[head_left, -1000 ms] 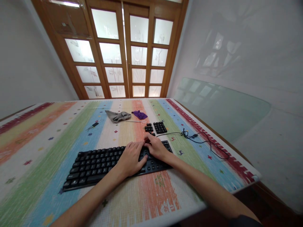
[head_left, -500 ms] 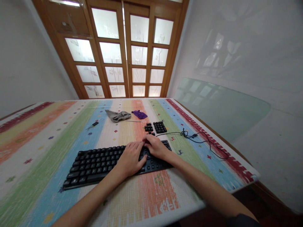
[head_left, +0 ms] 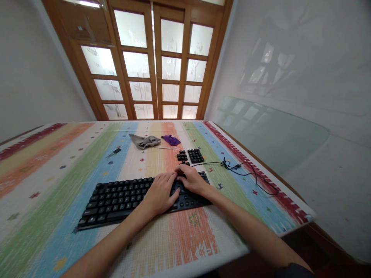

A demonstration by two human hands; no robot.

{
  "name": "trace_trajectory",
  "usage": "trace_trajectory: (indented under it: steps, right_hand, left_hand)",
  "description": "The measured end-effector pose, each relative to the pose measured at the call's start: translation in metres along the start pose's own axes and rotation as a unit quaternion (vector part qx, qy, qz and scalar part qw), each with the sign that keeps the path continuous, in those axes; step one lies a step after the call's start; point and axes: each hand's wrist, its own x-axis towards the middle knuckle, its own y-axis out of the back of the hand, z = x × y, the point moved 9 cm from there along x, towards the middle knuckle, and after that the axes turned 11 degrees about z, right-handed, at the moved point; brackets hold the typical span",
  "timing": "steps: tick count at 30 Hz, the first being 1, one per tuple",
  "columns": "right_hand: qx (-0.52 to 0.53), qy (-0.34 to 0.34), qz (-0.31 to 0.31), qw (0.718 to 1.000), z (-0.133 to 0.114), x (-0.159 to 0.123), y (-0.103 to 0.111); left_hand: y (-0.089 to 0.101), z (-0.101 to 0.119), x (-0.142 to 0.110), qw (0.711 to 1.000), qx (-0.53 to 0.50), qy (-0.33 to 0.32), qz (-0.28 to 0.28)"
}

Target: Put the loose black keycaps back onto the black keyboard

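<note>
- Keyboard (head_left: 116, 200), a long black plastic slab, its left part bearing rows of blocky keycaps, its right end only small bare sockets; pale legends too small to read.
- Left hand (head_left: 160, 193) rests on the keyboard's right half, fingers extended together, thumb spread, no object visible in it.
- Right hand (head_left: 190, 180) arches over the keyboard's right end, fingers bent; whether it grips anything, I cannot tell.
- Beyond the keyboard's right end: gridded loose keycaps (head_left: 196, 155), looped thin cable (head_left: 230, 166).
- Beyond its middle: crumpled grey cloth (head_left: 145, 142), purple cloth (head_left: 171, 140).
- Beneath the keyboard: striped, woven-looking tablecloth (head_left: 26, 235).
</note>
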Motion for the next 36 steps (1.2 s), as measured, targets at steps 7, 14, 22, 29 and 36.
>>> trace_trajectory:
  steps: [7,14,22,29,36]
  right_hand:
    - [-0.008,0.002,-0.009,1.000,0.000,-0.001,0.000]
    - [-0.010,-0.010,0.006,1.000,-0.002,0.000,0.000]
    - [0.001,-0.032,0.015,0.999,0.005,0.000,0.003]
    - [-0.003,-0.037,0.030,0.999,0.005,-0.001,0.003]
    - [-0.015,-0.039,0.018,0.999,0.007,0.000,0.003]
  left_hand:
    - [0.000,0.000,0.000,1.000,-0.001,-0.006,0.004]
    - [0.000,-0.001,0.000,1.000,-0.004,-0.006,0.012]
    - [0.001,0.000,0.000,1.000,0.009,-0.017,0.012]
    - [0.000,-0.001,0.000,1.000,-0.001,-0.013,0.017]
    - [0.000,-0.002,-0.001,1.000,-0.001,-0.019,0.020]
